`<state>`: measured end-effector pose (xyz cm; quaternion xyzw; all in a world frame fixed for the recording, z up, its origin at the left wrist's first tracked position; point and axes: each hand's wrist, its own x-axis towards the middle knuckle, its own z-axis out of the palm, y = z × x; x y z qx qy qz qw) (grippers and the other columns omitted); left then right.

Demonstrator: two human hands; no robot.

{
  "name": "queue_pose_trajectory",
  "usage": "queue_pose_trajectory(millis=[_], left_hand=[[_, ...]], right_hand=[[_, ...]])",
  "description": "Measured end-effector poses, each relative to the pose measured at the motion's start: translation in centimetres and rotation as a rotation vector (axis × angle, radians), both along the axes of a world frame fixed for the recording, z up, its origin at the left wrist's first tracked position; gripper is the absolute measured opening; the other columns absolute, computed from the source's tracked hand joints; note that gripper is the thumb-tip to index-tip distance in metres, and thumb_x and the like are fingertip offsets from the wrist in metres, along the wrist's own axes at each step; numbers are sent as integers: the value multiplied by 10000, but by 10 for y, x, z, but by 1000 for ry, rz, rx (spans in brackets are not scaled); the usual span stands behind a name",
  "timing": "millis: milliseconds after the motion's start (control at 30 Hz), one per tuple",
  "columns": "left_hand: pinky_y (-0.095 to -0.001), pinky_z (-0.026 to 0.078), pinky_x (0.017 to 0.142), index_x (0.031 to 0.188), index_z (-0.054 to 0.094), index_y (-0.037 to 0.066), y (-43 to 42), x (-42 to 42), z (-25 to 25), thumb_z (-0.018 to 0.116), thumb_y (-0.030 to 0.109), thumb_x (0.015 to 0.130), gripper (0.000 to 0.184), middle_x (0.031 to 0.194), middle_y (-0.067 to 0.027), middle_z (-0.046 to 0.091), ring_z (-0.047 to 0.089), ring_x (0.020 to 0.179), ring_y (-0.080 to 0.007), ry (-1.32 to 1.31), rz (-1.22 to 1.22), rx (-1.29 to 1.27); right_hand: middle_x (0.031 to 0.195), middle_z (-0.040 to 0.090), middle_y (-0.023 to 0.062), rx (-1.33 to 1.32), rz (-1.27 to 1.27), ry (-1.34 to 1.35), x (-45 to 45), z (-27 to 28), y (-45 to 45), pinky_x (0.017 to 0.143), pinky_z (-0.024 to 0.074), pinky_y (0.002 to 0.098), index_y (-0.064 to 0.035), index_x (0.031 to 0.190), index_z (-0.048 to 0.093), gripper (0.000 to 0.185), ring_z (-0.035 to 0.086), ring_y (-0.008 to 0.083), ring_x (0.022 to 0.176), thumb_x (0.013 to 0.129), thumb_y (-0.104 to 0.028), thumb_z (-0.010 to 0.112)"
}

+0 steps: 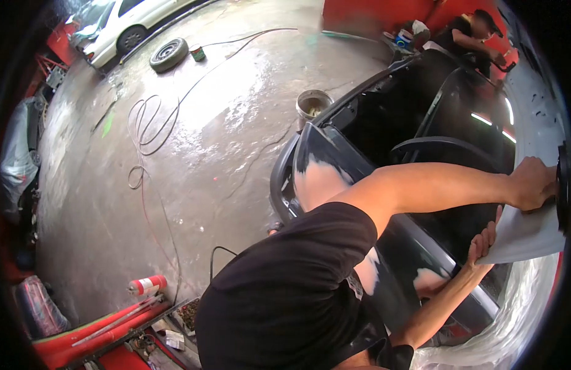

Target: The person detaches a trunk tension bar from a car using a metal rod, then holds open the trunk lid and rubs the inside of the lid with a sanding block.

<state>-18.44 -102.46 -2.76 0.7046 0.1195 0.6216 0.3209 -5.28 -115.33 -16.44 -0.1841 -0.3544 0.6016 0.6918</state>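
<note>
My left hand is closed in a fist at the far right, against the upper edge of a smooth grey sheet. What its fingers hold is hidden. Lower down, my right hand has its fingers bent round the left edge of that sheet. A dark trim piece lies beside the left fist at the rim of the view. Beneath my arms stands a dark car body with sanded, pinkish patches. Clear plastic film hangs below the sheet.
Another person works at the car's far end. A bucket stands beside the car. A hose snakes over the wet floor, near a wheel and a small can. A white car and a red cylinder are farther off.
</note>
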Motion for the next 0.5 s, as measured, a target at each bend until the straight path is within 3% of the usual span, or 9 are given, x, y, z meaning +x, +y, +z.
queue_pose_trajectory(millis=[200,400,467,500], left_hand=[[-563,487,751,1003,624,49,-6,-5,-1,580,247,903,226,782,-259,664,648,777,-467,-126,-24,14],[-519,442,616,1032,573,55,-2,2,-2,558,184,940,159,669,-205,625,626,662,-434,-193,3,128],[-468,444,582,1037,579,47,-8,-2,0,573,171,949,152,629,-175,602,620,601,-375,-173,-32,92],[-432,435,563,1040,582,40,-11,-5,2,578,160,953,148,618,-165,585,597,569,-332,-163,-67,80]], right_hand=[[744,410,36,18,-28,-22,-7,-4,-6,365,296,236,3,1574,99,654,356,85,487,1062,-198,452],[725,383,8,23,-56,56,-15,-9,-7,346,256,228,-44,1583,141,647,318,80,452,1043,-171,475],[713,399,30,43,32,113,-9,-13,-6,325,293,243,-49,1568,196,592,347,105,439,1052,-194,445],[683,384,22,4,-57,96,-19,-6,-9,297,262,236,-52,1551,262,554,320,99,410,1048,-191,448]])
